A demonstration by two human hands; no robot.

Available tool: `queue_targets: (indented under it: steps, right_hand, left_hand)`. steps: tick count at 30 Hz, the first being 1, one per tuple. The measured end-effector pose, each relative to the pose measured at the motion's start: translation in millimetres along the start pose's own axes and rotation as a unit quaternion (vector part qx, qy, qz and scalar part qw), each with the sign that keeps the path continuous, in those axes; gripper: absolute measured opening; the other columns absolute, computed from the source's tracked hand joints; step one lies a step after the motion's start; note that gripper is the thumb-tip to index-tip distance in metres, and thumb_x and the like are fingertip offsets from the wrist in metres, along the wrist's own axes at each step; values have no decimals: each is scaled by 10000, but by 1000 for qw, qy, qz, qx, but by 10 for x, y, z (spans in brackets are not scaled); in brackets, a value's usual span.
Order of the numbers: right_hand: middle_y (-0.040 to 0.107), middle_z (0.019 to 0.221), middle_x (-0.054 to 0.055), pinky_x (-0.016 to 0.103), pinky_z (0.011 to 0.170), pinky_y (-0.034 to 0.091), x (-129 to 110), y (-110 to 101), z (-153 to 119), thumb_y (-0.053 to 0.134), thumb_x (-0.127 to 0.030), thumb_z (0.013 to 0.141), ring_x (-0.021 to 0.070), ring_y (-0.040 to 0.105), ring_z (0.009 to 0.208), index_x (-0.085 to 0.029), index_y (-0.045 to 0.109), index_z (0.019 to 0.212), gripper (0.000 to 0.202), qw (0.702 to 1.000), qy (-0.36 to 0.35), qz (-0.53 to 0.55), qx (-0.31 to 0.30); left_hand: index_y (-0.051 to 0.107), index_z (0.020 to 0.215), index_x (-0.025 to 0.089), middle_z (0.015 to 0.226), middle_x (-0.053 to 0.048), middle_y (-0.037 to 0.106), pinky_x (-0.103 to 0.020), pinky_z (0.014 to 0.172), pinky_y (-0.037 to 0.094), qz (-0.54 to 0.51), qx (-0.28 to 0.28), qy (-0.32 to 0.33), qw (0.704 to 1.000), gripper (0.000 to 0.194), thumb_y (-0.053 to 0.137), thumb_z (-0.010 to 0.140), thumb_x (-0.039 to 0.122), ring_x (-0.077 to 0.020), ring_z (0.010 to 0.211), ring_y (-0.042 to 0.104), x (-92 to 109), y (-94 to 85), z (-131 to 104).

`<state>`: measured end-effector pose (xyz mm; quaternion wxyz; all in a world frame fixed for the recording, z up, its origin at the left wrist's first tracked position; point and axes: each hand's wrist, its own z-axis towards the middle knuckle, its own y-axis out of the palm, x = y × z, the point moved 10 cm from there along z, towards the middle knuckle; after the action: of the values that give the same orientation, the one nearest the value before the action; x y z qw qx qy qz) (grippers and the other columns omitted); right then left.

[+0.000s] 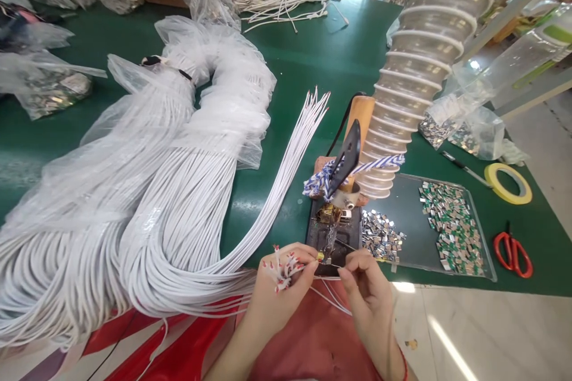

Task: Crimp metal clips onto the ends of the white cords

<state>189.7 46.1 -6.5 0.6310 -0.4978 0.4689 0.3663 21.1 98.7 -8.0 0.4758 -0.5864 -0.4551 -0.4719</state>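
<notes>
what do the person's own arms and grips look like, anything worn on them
The left grip and right grip are ungloved hands. The left forearm and right forearm show no sleeves here, and a thin red band shows on the right one.

The left grip [295, 296] holds red-tipped white cables [283, 274].

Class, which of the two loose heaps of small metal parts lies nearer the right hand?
The silvery left heap, just beyond the right hand; the other heap, flecked with green, lies farther right.
</notes>
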Motion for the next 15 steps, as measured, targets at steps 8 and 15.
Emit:
queue_targets:
  steps: [8,15]
  right_hand:
    - [693,921,49,288,754,556,-225,63,20,675,-122,867,191,678,864,-230,647,804,128,998,-64,6,9]
    - [715,929,46,250,729,579,-213,67,57,678,-70,844,173,698,859,-226,663,795,164,999,-48,24,-4]
  left_hand:
    - [633,650,196,750,-16,716,-238,695,546,3,-8,10,1000,187,588,824,146,-153,696,694,-6,43,-25]
    - [616,729,200,821,-3,671,-204,712,512,22,-49,25,998,186,571,900,144,-131,749,647,-58,87,-67]
